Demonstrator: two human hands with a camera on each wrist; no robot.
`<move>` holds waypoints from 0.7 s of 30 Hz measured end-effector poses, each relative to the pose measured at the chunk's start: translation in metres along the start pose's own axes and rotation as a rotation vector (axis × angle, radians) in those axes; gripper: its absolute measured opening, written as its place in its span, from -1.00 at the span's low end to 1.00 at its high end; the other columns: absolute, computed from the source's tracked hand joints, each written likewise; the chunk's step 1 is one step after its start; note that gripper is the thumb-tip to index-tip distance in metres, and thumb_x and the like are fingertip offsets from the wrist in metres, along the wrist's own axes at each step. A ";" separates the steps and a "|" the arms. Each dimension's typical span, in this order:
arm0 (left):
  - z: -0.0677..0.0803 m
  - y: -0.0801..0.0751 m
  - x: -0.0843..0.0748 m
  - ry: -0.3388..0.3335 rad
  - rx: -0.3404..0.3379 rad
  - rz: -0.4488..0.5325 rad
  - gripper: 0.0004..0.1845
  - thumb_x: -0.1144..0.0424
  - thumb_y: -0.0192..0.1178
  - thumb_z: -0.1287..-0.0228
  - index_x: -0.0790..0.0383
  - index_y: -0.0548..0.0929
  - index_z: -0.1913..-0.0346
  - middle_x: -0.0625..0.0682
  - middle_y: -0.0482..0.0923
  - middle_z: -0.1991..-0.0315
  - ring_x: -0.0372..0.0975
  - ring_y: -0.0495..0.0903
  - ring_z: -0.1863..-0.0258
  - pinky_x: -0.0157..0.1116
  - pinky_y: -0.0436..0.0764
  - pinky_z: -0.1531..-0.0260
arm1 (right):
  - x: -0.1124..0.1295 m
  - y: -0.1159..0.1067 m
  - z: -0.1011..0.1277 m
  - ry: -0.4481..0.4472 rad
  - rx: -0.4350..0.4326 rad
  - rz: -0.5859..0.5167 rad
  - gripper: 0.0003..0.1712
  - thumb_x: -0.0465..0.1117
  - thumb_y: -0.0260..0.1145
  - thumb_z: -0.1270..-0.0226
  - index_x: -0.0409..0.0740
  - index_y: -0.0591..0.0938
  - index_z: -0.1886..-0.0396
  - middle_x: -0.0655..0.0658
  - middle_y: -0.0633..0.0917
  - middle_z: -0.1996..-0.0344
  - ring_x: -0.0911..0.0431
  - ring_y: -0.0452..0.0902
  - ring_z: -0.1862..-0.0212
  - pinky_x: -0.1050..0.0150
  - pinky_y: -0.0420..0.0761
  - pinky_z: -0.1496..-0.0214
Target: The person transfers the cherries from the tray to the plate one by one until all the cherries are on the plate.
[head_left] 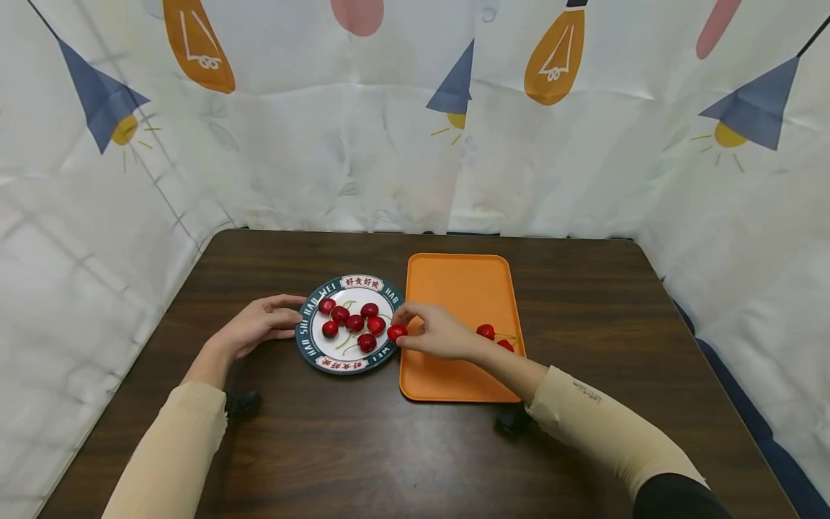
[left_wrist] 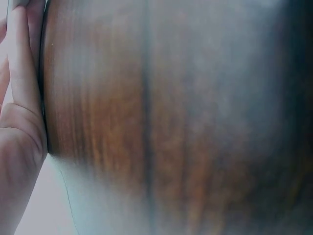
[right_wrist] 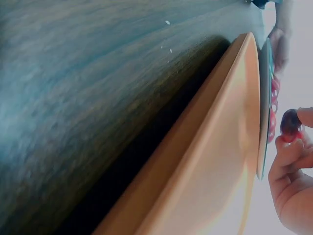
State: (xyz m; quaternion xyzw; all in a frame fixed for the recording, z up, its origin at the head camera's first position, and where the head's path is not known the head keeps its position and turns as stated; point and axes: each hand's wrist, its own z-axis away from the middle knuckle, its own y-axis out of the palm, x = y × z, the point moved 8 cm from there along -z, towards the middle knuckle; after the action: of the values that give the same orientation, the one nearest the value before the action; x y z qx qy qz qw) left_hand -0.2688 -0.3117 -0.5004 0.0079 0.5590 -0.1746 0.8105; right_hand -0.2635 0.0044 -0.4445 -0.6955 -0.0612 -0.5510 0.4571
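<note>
Two bare hands are seen at work on a dark brown wooden table [head_left: 363,447], which is enclosed on three sides by a white curtain [head_left: 337,166] printed with orange bulbs and blue lamp shades. An orange tray [head_left: 463,288] lies flat at the middle of the table, just to the right of a round plate [head_left: 313,351]. The plate has a white centre and a dark green rim lettered in white and red, and its right edge is nearly touching the tray's left edge.

Cream sleeves are worn on both forearms. The left hand [head_left: 259,324] is laid against the left rim of the plate, its fingers loosely curled round the edge and the thumb along the rim. In the left wrist view only the palm [left_wrist: 17,142] and blurred table are shown.

The right hand [head_left: 437,333] is held over the tray's left edge, where the plate and tray meet. A single red cherry [head_left: 397,331] is pinched between its thumb and fingertips, the other fingers being curled. In the right wrist view the same cherry [right_wrist: 289,122] is seen gripped just beside the plate's rim.

Seven more cherries [head_left: 354,322] with pale green stems are clustered on the plate. Two further cherries [head_left: 485,331] are lying on the tray, partly hidden behind the right wrist.
</note>
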 end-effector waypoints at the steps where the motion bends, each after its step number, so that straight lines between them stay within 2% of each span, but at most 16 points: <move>1: 0.000 0.000 -0.001 0.001 -0.001 0.000 -0.34 0.18 0.21 -0.53 0.32 0.27 -0.54 0.33 0.39 -0.34 -0.19 0.65 -0.02 -0.21 0.67 -0.06 | 0.000 0.001 -0.001 -0.001 0.001 0.006 -0.70 -0.14 0.46 -0.35 0.08 0.62 -0.03 0.11 0.65 0.07 0.04 0.52 -0.05 0.22 0.63 0.07; 6: -0.001 0.002 -0.003 0.008 0.001 0.012 -0.35 0.21 0.21 -0.53 0.36 0.27 -0.53 0.32 0.42 -0.31 -0.20 0.66 0.00 -0.21 0.68 -0.05 | 0.003 0.004 -0.005 -0.009 0.015 0.018 -0.70 -0.15 0.45 -0.37 0.04 0.62 -0.04 0.09 0.65 0.08 0.04 0.52 -0.04 0.21 0.62 0.03; 9: -0.001 0.001 -0.005 0.015 0.003 0.015 -0.35 0.21 0.21 -0.53 0.36 0.27 -0.53 0.31 0.43 -0.30 -0.20 0.66 0.00 -0.21 0.68 -0.05 | 0.005 0.006 -0.008 -0.012 0.015 0.029 -0.71 -0.15 0.45 -0.38 0.03 0.61 -0.04 0.07 0.66 0.09 0.04 0.52 0.01 0.22 0.61 0.08; 16: -0.002 0.000 -0.004 0.014 0.003 0.018 -0.36 0.22 0.21 -0.53 0.36 0.28 -0.52 0.31 0.43 -0.29 -0.20 0.66 0.00 -0.20 0.68 -0.06 | 0.005 0.013 -0.016 0.010 0.021 0.052 -0.71 -0.18 0.44 -0.38 -0.02 0.62 -0.04 0.00 0.70 0.07 0.05 0.57 0.31 0.29 0.63 0.29; 21: -0.002 0.001 -0.003 0.005 0.004 0.016 -0.36 0.22 0.20 -0.53 0.36 0.27 -0.53 0.28 0.45 -0.28 -0.21 0.66 0.00 -0.20 0.68 -0.06 | 0.008 0.020 -0.023 0.033 0.022 0.070 -0.72 -0.18 0.45 -0.36 -0.02 0.63 -0.01 -0.01 0.70 0.10 0.11 0.56 0.17 0.34 0.62 0.30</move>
State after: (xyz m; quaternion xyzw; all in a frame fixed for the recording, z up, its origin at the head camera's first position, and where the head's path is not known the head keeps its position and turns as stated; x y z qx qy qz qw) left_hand -0.2712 -0.3094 -0.4983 0.0148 0.5608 -0.1691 0.8104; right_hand -0.2645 -0.0264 -0.4501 -0.6831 -0.0354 -0.5452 0.4847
